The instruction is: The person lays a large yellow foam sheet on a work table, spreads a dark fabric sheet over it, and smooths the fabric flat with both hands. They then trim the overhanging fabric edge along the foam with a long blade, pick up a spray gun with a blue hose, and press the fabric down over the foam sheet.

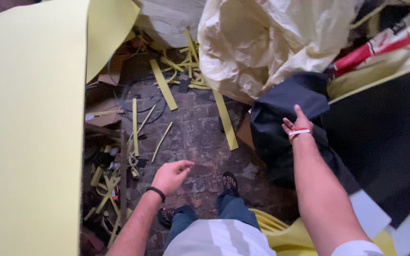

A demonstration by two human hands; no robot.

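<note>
R hand (298, 124) reaches w/ fingers spread, touching black cloth (281, 118) bunched on floor by black sheet; not gripped yet. L hand (171, 175) loose, half-curled, empty, above brick floor (195, 132).

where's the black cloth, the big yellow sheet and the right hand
black cloth (281, 102), head view, on its upper fold
big yellow sheet (29, 132), head view, on its flat middle
right hand (298, 124), head view, on the palm
</note>
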